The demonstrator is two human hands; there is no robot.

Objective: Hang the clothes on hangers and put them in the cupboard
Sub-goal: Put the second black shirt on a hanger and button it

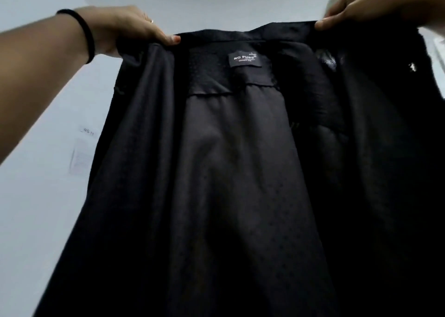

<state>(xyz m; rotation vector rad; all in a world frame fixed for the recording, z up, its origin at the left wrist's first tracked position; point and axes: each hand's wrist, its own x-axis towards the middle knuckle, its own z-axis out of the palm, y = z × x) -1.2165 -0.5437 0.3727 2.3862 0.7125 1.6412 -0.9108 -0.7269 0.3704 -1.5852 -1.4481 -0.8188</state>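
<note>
Black shirt (240, 172) hanging lengthwise, collar up, left hand (125, 28), right hand (366, 4) gripping shoulders

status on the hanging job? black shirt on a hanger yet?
Done: nothing that shows. No hanger or cupboard is in view. In hand: the left hand and right hand each grip the top edge of the black shirt, holding it up and spread open, its neck label facing the camera. Left: get the shirt onto a hanger, then put it in the cupboard.
</note>
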